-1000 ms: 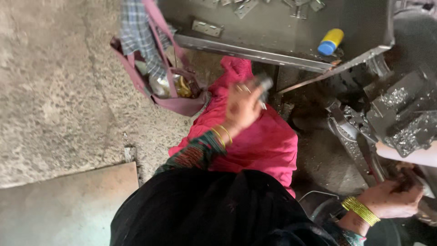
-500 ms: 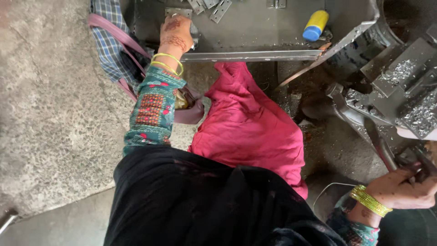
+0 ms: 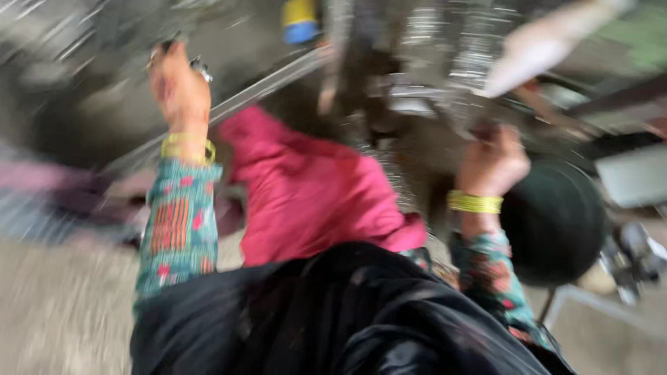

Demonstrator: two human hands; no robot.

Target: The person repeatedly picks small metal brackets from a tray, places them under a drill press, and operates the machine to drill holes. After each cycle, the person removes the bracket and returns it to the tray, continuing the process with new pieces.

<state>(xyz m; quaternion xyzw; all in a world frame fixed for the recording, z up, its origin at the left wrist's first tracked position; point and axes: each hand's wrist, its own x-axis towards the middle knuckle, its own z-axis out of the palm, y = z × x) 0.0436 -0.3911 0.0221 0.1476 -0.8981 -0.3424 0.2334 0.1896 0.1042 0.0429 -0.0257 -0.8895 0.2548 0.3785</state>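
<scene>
Fingers of left hand [image 3: 179, 87] curl round a small metal part [image 3: 201, 68], held over the grey bench [image 3: 104, 48] near its front edge. Right hand [image 3: 492, 163] closed on a blurred lever on the machine [image 3: 445, 76] at right; can't tell what exactly. Yellow-blue bottle [image 3: 300, 19] stands on the bench's far right corner. Pink cloth [image 3: 313, 194] hangs below the edge, btwn both arms.

Blurred hands [image 3: 179, 87] over pink cloth [image 3: 313, 187]
</scene>
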